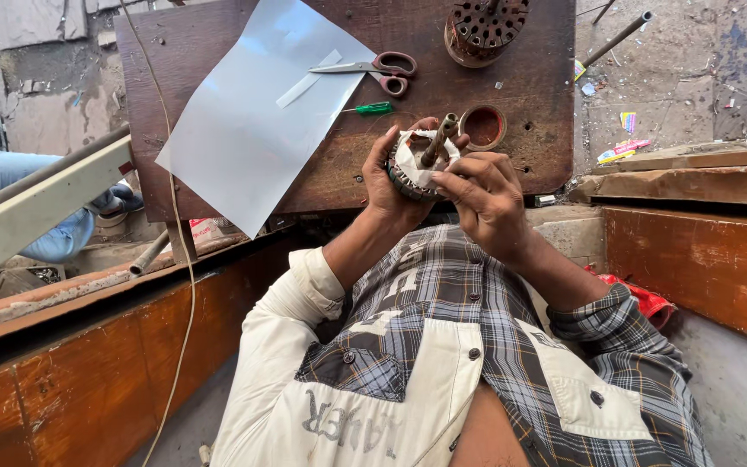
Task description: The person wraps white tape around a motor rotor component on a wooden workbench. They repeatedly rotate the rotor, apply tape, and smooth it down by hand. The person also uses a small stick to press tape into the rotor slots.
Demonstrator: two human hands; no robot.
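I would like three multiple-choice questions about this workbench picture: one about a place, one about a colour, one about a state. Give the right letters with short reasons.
1. Where do the scissors lie?
A. on the floor
B. partly on the grey sheet, on the wooden board
C. in the person's lap

2. What colour is the screwdriver handle?
A. green
B. yellow
C. blue

3. How is the round motor core held?
A. lying free on the board
B. clamped in a vice
C. gripped in both hands above the lap

Answers:
1 B: the blades rest on the sheet and the red handles on the board.
2 A: the small handle beside the sheet is green.
3 C: the left hand cups its side while the right hand fingers press on its front.
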